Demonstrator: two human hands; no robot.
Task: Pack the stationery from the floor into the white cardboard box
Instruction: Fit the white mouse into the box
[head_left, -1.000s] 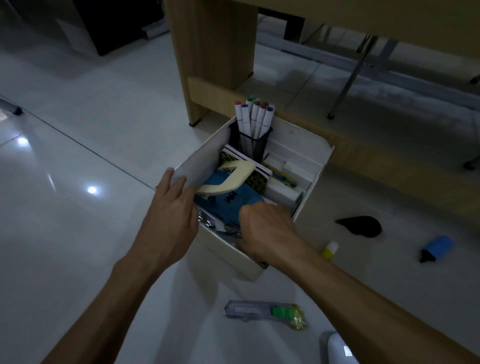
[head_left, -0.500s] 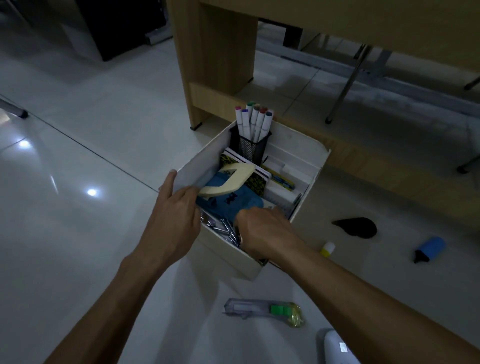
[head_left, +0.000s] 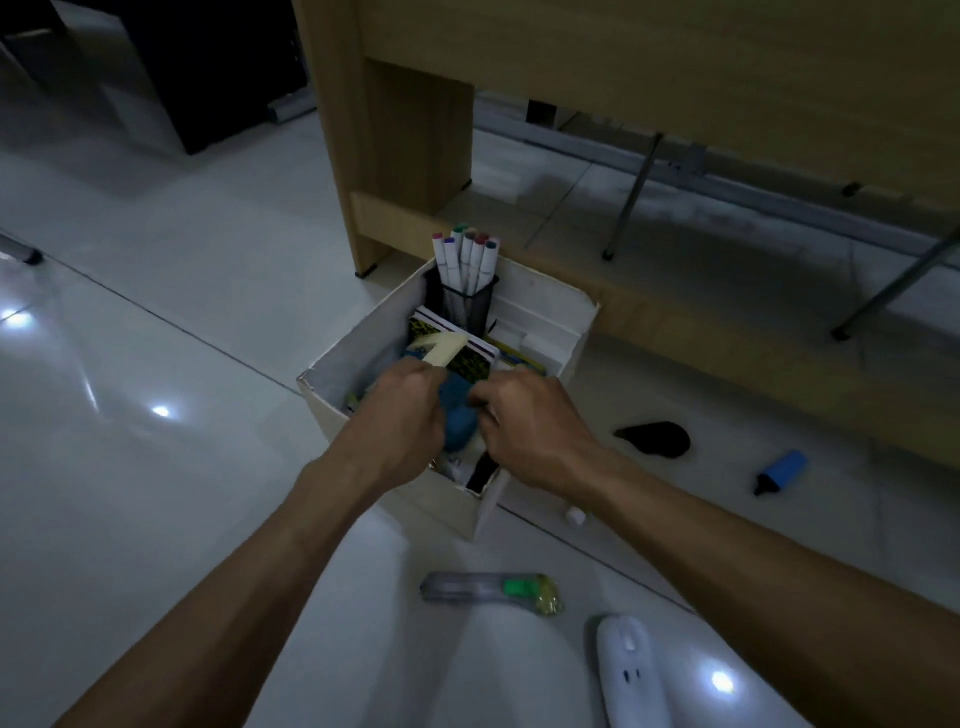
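While hands (head_left: 402, 415) grip, blue item (head_left: 460, 421) rounded, matte.

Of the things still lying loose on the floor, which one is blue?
The blue highlighter, far right near the desk base. The others are a black pouch, a clear cutter with a green slider and a white device.

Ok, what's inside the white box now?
White cardboard box: markers in a mesh cup, notebooks, a blue object. Both hands, left and right, cover the rest.

Two bare forearms, hands (head_left: 467, 415) ringless, sleeveless
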